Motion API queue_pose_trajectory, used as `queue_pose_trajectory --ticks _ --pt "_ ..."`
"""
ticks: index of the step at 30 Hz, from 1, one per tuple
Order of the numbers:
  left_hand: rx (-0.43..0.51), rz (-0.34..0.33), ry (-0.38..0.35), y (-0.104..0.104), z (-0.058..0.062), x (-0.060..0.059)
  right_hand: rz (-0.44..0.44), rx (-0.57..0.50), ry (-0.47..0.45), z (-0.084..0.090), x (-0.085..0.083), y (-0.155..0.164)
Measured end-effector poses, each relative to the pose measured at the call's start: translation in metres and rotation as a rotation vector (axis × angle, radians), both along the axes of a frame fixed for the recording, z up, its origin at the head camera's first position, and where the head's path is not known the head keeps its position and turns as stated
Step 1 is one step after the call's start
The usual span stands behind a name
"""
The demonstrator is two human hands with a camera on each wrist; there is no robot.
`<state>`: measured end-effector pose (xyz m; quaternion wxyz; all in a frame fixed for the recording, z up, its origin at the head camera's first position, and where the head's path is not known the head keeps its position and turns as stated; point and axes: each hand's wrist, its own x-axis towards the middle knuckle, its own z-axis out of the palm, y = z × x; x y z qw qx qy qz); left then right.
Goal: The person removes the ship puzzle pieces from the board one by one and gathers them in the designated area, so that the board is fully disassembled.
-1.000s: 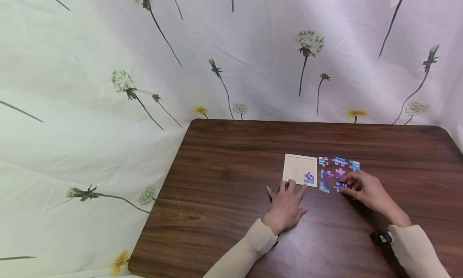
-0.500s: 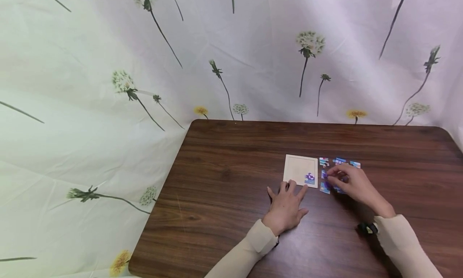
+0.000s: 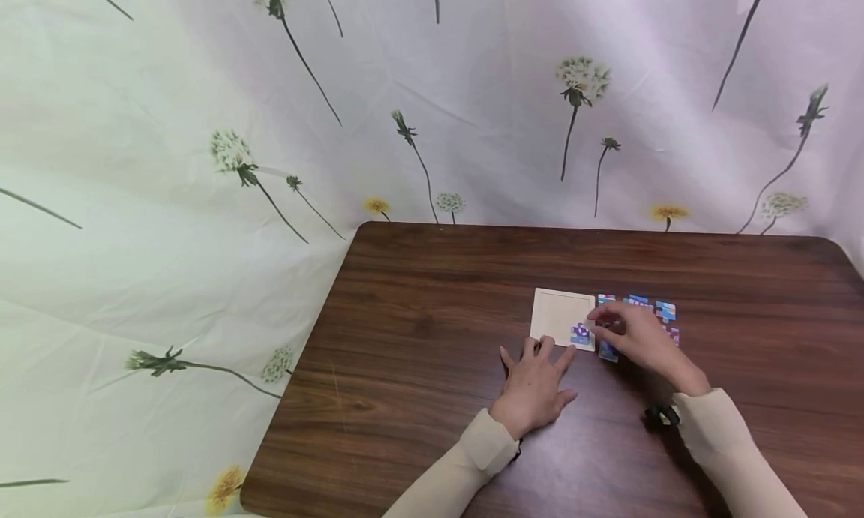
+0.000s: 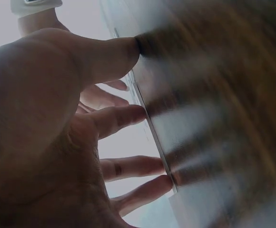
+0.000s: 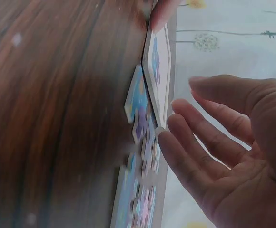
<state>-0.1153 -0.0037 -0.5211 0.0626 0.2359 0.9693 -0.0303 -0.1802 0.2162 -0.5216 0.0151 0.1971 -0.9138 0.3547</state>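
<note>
A pale square puzzle board (image 3: 556, 308) lies on the table with one blue and purple piece (image 3: 580, 334) in its near right corner. My left hand (image 3: 532, 390) is spread flat, fingertips on the board's near edge; the left wrist view shows those fingertips (image 4: 152, 166) along its thin edge. My right hand (image 3: 637, 338) hovers over the board's right edge and the neighbouring pieces, thumb and index fingertips close to the placed piece. From the right wrist, its fingers (image 5: 185, 156) are loosely bent, with no piece showing between them. The hand covers some pieces in the head view.
Several loose jigsaw pieces lie right of the board, among them a light blue piece (image 3: 665, 310), a purple-striped piece (image 3: 637, 300) and a blue piece (image 3: 607, 351) nearest the person. A brown wooden table (image 3: 418, 315) meets a flower-printed cloth (image 3: 499, 128) behind.
My right hand has moved left from the loose pieces to the board's right edge, uncovering pieces at the far right. My left hand has stayed at the board's near edge.
</note>
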Motion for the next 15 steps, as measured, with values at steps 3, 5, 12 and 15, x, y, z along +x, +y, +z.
queue_pose_trajectory --ticks 3,5,12,15 --pt "0.009 0.002 0.000 0.000 0.000 0.000 0.036 0.032 0.008 -0.001 -0.003 -0.005" --pt "0.013 0.003 -0.003 -0.001 0.000 0.001 0.054 0.054 0.015 -0.002 -0.005 -0.008" --pt "0.020 0.010 -0.004 -0.001 0.002 0.002 0.075 0.087 0.011 -0.004 -0.007 -0.012" --pt "0.019 0.010 0.004 -0.002 0.002 0.002 0.075 0.088 0.005 -0.005 -0.008 -0.013"
